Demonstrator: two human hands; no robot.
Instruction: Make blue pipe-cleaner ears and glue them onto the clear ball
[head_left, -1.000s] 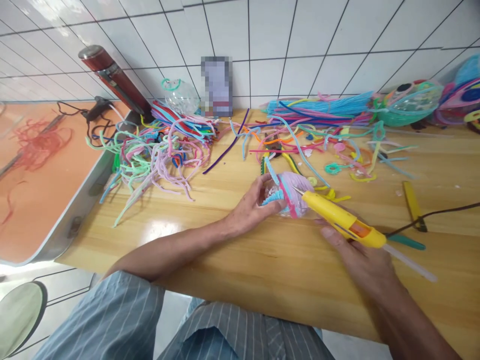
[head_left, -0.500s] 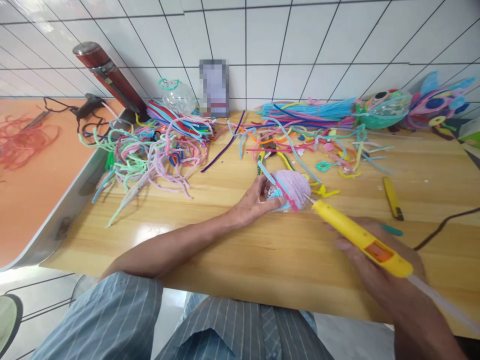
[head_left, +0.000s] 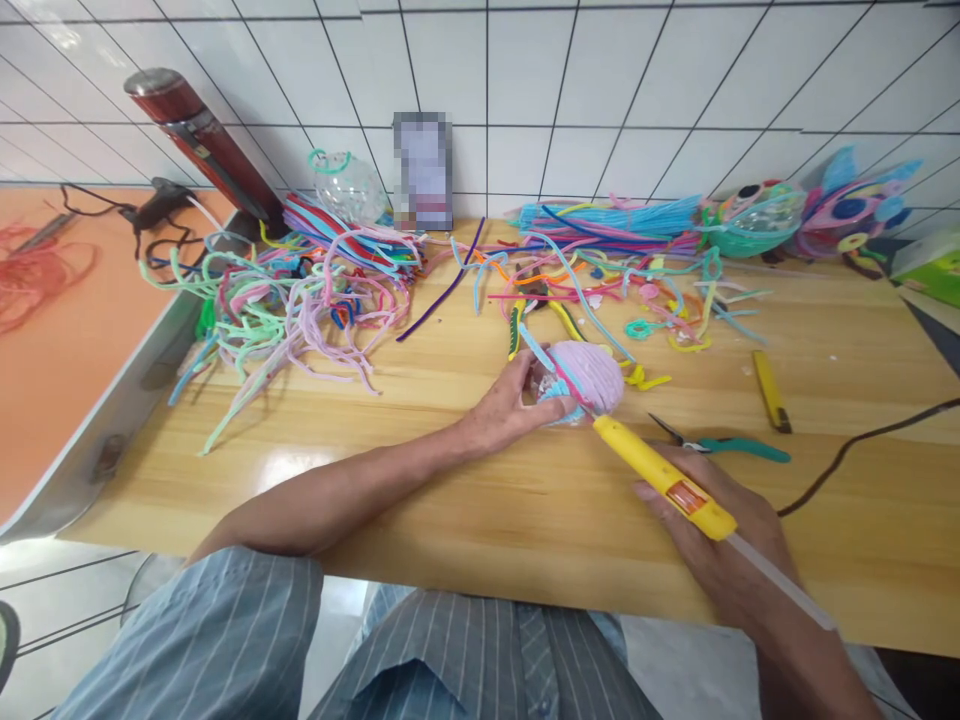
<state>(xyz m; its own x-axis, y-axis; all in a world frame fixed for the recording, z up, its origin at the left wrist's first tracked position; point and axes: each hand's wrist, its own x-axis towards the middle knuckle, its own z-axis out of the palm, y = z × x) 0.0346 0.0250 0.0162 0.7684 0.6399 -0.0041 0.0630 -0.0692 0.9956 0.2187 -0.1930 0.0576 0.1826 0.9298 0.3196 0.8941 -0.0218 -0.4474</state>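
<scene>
My left hand (head_left: 517,402) grips a clear plastic ball (head_left: 589,375) partly covered in wound lilac pipe cleaner, with a pink band and light blue strands on its left side. A loose light blue end sticks up from it. In my right hand (head_left: 712,505) is a yellow hot glue gun (head_left: 660,475), a whitish glue stick poking out of its rear. Its nozzle meets the ball near the pink band, by my left thumb. Just beyond my right hand lie teal-handled pliers (head_left: 742,447). Behind the ball rest pliers with yellow and green handles (head_left: 568,320).
Tangled pipe cleaners (head_left: 300,310) lie to the left, bundles of blue ones (head_left: 615,216) at the back. A yellow cutter (head_left: 769,390) and a brown cord (head_left: 847,450) are on the right. Against the wall stand a phone (head_left: 424,170), a red flask (head_left: 202,145) and a decorated ball (head_left: 754,220).
My right hand has brought the glue gun leftward, its nozzle going from the ball's right side to the pink band. More of the teal-handled pliers shows. The view has shifted slightly.
</scene>
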